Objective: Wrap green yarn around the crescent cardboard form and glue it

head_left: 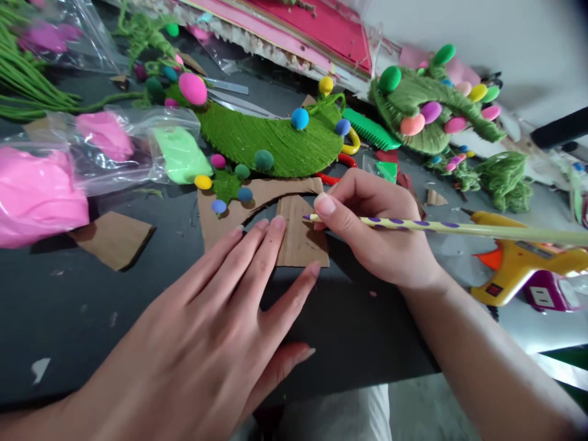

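My left hand lies with its fingers spread, the fingertips on a piece of brown cardboard with a curved cut-out edge beside it. Pinched in my right hand is a pale yellow pencil with purple spots; its tip is at the cardboard. Just behind the cardboard rests a green yarn-wrapped crescent with coloured egg-like balls. A small green piece ringed by coloured balls sits at the cardboard's back edge.
Bags of pink clay and light green clay are at left, near a cardboard scrap. A yellow glue gun lies at right. Scissors, a green comb and another decorated green piece stand behind. The dark table ends in front.
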A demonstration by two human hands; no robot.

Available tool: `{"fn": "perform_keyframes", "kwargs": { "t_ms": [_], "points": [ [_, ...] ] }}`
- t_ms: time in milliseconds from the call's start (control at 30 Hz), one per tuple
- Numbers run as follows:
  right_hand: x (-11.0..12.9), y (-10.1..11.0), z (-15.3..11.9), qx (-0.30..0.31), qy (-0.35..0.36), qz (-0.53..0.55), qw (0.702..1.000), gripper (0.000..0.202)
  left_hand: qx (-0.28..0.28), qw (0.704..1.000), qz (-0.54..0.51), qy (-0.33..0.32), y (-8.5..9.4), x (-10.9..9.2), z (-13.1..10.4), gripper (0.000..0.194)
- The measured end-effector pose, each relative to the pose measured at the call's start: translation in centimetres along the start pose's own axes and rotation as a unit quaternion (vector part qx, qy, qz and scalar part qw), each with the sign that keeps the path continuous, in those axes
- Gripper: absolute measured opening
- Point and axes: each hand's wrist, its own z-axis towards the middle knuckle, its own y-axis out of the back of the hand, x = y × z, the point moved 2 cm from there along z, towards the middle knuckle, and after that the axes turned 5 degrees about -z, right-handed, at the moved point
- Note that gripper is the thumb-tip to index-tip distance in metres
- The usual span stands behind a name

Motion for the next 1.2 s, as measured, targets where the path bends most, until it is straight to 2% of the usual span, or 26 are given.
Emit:
{"fn": "perform_keyframes", "kwargs": {
  "t_ms": [100,300,533,700,833,1067,1200],
  "points": [
    [0.6,-0.1,-0.2,-0.009,-0.005,0.015,1.000,0.028,0.002,1.000,-0.002,0.003,-0.1,-0.1,-0.3,0.082],
    [1.0,-0.5,-0.8,0.042,-0.055,0.053,0.996,0.023,-0.002,1.000,0.004,0.008,-0.1,-0.2,-0.5,0.084],
    [0.8,-0.9,-1.0,-0.003,-0.069,0.024,0.997,0.032,-0.006,0.999,-0.025,0.035,-0.3,0.0,-0.6,0.074],
    [0.8,-0.5,-0.9,0.021,-0.064,0.069,0.995,0.030,-0.017,1.000,-0.020,0.017,-0.3,0.2,-0.5,0.074],
    [1.0,-0.1,-0.8,0.027,-0.068,0.046,0.996,0.028,-0.006,0.999,-0.015,0.035,-0.2,0.2,-0.4,0.076],
    [0.4,-0.2,-0.5,-0.001,-0.078,0.048,0.996,0.029,0.002,1.000,-0.010,-0.009,0.0,0.5,0.2,0.082],
    [0.0,0.0,-0.4,-0.013,-0.068,0.040,0.997,0.029,0.001,1.000,-0.020,-0.019,0.1,0.6,0.4,0.075]
  ]
}}
